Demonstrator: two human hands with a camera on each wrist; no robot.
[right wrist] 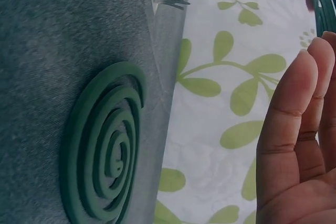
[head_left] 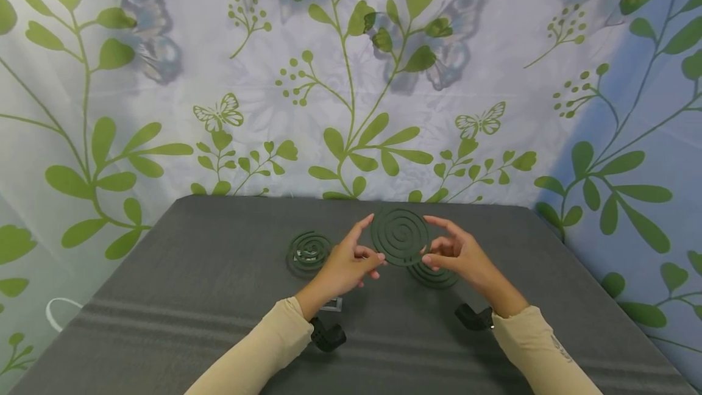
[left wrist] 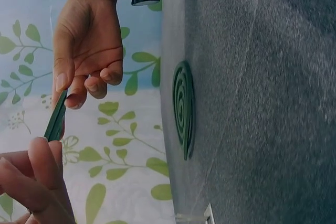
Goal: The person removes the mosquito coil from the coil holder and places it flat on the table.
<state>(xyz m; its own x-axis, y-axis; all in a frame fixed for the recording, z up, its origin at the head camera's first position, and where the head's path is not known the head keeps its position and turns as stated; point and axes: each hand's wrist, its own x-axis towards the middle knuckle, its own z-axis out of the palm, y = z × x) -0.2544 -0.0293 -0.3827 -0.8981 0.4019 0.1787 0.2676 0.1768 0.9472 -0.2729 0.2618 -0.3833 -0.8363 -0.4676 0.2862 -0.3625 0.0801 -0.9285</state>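
A dark green mosquito coil (head_left: 400, 238) is held up above the table, its flat face toward the head camera. My left hand (head_left: 348, 261) pinches its left edge between thumb and fingers. On the opposite edge, my right hand (head_left: 459, 255) pinches it the same way. Edge-on, the held coil (left wrist: 55, 116) spans the two hands in the left wrist view. A second coil (head_left: 434, 277) lies on the table below the right hand, partly hidden by the held one. To the left, another coil (head_left: 309, 247) sits over a small metal piece.
The dark grey cloth-covered table (head_left: 208, 279) runs back to a hanging fabric (head_left: 263, 90) printed with leaves and butterflies. A small silver frame-like object (head_left: 332, 305) lies beside the left wrist, partly covered. Black wrist devices (head_left: 328, 335) hang under both forearms.
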